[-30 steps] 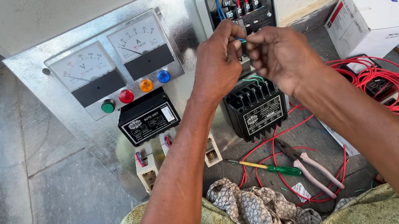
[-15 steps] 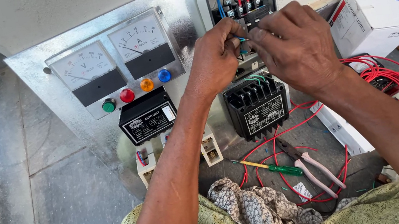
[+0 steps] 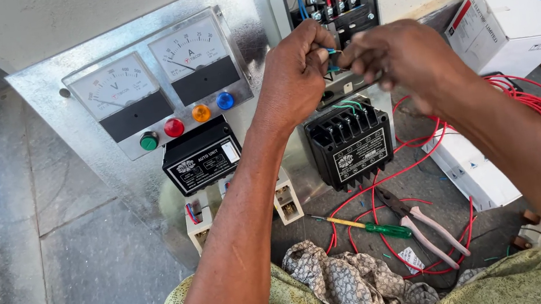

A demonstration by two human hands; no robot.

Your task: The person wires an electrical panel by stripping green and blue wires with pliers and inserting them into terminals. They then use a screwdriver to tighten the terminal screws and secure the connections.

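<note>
One head view only: your camera looks down and forward from close range at the metal panel (image 3: 71, 122); your forearms enter from the bottom, both hands near frame centre, floor at left.

My left hand (image 3: 298, 71) and right hand (image 3: 397, 58) pinch thin green wires (image 3: 332, 60) before the open grey switch box (image 3: 335, 11), above the black ribbed contactor (image 3: 350, 145).

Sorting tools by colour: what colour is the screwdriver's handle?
Green, with a yellow shaft section; the screwdriver shows in the head view, lying by the pliers.
</note>
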